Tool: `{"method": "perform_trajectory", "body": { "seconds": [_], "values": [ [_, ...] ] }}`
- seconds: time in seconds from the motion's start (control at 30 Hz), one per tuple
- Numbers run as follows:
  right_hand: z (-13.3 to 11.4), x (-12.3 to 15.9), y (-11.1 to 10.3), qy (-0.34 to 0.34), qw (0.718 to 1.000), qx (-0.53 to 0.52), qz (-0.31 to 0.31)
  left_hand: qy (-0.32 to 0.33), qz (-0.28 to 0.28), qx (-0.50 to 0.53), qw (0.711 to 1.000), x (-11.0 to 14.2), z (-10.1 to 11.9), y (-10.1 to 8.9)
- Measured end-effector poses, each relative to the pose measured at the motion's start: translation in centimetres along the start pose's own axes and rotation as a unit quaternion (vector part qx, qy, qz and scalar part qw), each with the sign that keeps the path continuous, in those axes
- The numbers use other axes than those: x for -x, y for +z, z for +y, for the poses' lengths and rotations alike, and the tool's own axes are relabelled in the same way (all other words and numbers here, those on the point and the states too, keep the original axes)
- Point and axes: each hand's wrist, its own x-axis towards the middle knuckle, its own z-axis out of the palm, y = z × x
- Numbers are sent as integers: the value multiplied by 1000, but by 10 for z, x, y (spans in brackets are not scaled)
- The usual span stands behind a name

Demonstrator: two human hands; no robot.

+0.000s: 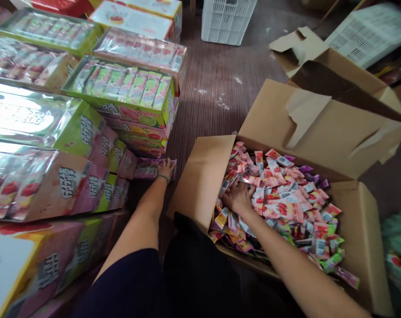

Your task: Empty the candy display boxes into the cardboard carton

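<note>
My right hand [238, 196] reaches into an open cardboard carton [202, 176] filled with small, mostly pink fruit-printed sachets [283, 210]. Its fingers are apart among the sachets, with the tips partly buried. Down on the left, my left hand [166, 170] rests with spread fingers on the end of a purple display box [145, 170]. That box lies low beside the stacks, and its contents are hard to make out. A dark band circles the left wrist.
Stacked display boxes [120, 88] of wrapped packs, green, pink and orange, fill the left side. Behind the carton's raised flaps stands another open carton [339, 79]. White plastic crates [227, 22] stand farther back. A greenish bag [399, 251] lies at the right edge.
</note>
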Motion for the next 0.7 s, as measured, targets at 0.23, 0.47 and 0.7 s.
{"method": "perform_trajectory", "body": {
  "seconds": [0.23,0.47,0.7],
  "values": [
    [4,24,-43,104,961,-224,127,41,-14,-46,998,-14,-9,8],
    [-66,52,-89,-194,961,-109,167,63,20,-67,996,-17,1,13],
    [-103,38,-83,-251,957,81,-121,80,41,-91,992,-7,-4,12]
  ]
}}
